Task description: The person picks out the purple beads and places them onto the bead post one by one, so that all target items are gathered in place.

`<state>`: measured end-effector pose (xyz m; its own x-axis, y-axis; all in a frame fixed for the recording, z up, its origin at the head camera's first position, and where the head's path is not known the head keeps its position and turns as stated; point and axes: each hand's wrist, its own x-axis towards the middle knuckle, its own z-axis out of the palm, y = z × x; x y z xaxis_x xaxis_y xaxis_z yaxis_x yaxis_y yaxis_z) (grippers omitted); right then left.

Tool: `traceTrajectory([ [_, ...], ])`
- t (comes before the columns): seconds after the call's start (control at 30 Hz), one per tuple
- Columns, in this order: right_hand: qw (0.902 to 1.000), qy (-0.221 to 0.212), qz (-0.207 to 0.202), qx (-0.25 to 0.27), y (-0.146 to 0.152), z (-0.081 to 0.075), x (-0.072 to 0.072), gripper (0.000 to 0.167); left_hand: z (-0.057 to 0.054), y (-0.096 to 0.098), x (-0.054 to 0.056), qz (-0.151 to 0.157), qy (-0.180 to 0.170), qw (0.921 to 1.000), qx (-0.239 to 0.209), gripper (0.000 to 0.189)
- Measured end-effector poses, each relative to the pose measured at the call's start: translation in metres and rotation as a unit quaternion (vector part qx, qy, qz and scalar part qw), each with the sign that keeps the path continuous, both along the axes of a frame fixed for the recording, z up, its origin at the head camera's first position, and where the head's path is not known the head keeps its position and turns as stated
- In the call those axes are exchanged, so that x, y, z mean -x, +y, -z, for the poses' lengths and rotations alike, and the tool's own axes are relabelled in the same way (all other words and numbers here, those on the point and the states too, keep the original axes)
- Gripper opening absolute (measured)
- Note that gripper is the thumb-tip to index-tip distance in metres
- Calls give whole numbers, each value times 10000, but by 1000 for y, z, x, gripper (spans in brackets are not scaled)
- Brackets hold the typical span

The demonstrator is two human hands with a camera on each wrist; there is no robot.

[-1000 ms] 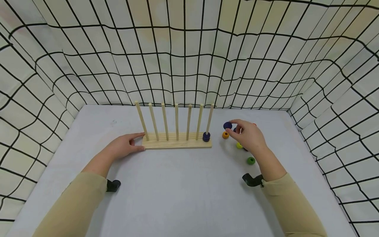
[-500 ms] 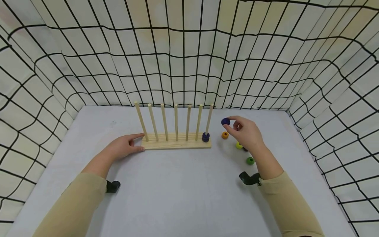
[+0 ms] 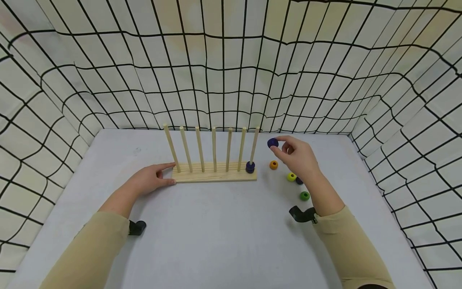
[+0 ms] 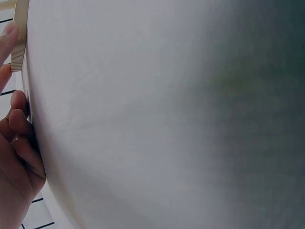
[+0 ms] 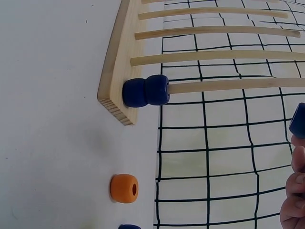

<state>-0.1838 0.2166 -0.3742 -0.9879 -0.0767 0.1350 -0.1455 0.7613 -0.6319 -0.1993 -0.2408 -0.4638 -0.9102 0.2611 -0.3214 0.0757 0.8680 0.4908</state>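
Note:
My right hand [image 3: 297,158] pinches a dark blue bead [image 3: 272,143] between thumb and index finger, held up to the right of the end peg's upper part. A wooden peg board [image 3: 216,177] with a row of several upright pegs lies on the table. Two stacked blue beads [image 5: 145,91] sit at the foot of its rightmost peg [image 3: 254,144]; the other pegs are bare. My left hand [image 3: 149,180] grips the board's left end, thumb at the front edge and index finger at the back. In the left wrist view only part of that hand and the board's corner [image 4: 18,52] show.
Loose beads lie right of the board on the white table [image 3: 216,241]: orange [image 3: 273,165], yellow [image 3: 291,176], a dark one [image 3: 299,181] beside the yellow, and green [image 3: 304,196]. Black netting [image 3: 223,68] hangs behind the table and along both sides.
My right hand has lifted the blue bead and carried it left, closer to the rightmost peg's top. My left hand stays at the board's end.

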Motion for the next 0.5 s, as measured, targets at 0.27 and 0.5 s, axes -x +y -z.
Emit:
traceTrajectory([
  [0.27,9999,91,26,108,-2,-9,-1,48,4,0,2,-9,10,10000,28,85],
  [0.5,9996,169,-20,231,-6,-13,0,45,2,0,1,5,31,10000,32,83],
])
